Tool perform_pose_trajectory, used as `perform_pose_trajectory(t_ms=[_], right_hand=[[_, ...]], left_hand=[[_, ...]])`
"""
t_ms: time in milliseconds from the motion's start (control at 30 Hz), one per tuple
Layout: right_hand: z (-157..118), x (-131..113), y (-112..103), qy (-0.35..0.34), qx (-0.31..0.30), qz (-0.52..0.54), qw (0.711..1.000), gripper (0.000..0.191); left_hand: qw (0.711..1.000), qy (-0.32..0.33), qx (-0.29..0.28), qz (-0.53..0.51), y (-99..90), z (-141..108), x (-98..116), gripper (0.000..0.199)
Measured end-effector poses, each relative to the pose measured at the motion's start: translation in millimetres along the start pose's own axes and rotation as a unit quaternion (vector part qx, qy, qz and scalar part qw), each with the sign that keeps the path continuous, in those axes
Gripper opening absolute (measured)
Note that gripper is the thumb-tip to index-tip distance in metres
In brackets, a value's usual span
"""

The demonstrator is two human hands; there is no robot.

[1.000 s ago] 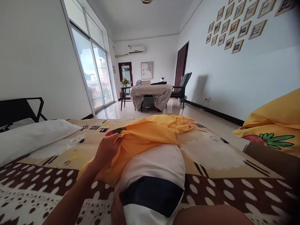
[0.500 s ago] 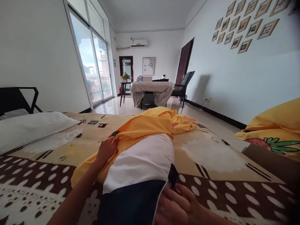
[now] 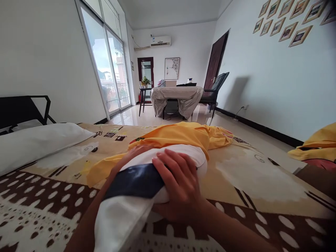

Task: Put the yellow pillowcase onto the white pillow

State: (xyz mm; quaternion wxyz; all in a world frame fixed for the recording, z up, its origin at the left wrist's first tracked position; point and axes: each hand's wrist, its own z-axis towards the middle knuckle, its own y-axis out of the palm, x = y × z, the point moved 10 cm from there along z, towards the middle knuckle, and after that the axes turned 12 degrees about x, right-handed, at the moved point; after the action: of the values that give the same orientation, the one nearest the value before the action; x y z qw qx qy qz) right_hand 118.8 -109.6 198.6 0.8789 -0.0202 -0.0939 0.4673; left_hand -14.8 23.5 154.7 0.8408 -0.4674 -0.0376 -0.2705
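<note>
A white pillow (image 3: 118, 220) with a dark blue band (image 3: 135, 180) lies lengthwise in front of me, its far end against a yellow cloth (image 3: 181, 134). My right hand (image 3: 181, 178) rests over the pillow's right side, fingers spread across the band and the white part, thumb lower down at the edge. My left hand (image 3: 141, 149) is at the pillow's far left side, beside the yellow cloth; its fingers are mostly hidden behind the pillow, so what they grip cannot be made out.
Beneath is a patterned blanket (image 3: 244, 175) on the bed. Another white pillow (image 3: 47, 140) lies at the left, near a black chair frame (image 3: 23, 108). More yellow cloth (image 3: 320, 141) is at the right edge. Beyond stand a covered table (image 3: 175, 92) and a dark chair (image 3: 216, 89).
My right hand has moved up from the pillow's lower right edge onto its top. My left hand has shifted forward and right, and the pillow's banded part now lies farther away.
</note>
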Motion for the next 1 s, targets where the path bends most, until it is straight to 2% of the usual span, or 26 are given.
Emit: perform_pose_trajectory(t_ms=[67, 167, 233, 333, 467, 567, 667, 767, 867, 1000], right_hand=[[10, 1, 21, 0.018, -0.063, 0.029, 0.997, 0.057], [5, -6, 38, 0.042, -0.093, 0.056, 0.993, 0.050], [-5, -13, 44, 0.046, -0.102, 0.058, 0.992, 0.044], [-14, -20, 42, 0.029, -0.110, 0.053, 0.992, 0.041], [-17, -19, 34, -0.002, -0.127, 0.059, 0.990, 0.048], [-20, -13, 30, 0.011, -0.137, 0.035, 0.990, 0.044], [-25, -2, 31, 0.065, -0.159, 0.016, 0.985, 0.035], [-34, 15, 40, 0.134, -0.226, -0.001, 0.965, 0.022], [-45, 30, 53, 0.175, -0.317, -0.049, 0.931, 0.010], [-51, 41, 68, 0.199, -0.398, -0.097, 0.890, 0.013]], left_hand=[[1.000, -0.021, -0.001, -0.005, 17.0, 1, -17, 0.040], [0.999, -0.039, -0.024, 0.002, 38.7, -1, -32, 0.035], [0.998, -0.047, -0.040, 0.005, 43.7, -4, -36, 0.031], [0.998, -0.057, -0.022, 0.029, 32.2, -6, -30, 0.026], [0.992, -0.101, 0.008, 0.078, 15.8, -12, -15, 0.014], [0.992, -0.126, 0.017, -0.016, 16.7, -15, 0, 0.030], [0.972, -0.162, 0.023, -0.171, 18.3, -15, 8, 0.044], [0.934, -0.200, -0.001, -0.295, 18.8, -16, 14, 0.047], [0.910, -0.216, -0.017, -0.355, 12.7, -20, 21, 0.044], [0.921, -0.191, -0.012, -0.340, -1.4, -29, 34, 0.037]])
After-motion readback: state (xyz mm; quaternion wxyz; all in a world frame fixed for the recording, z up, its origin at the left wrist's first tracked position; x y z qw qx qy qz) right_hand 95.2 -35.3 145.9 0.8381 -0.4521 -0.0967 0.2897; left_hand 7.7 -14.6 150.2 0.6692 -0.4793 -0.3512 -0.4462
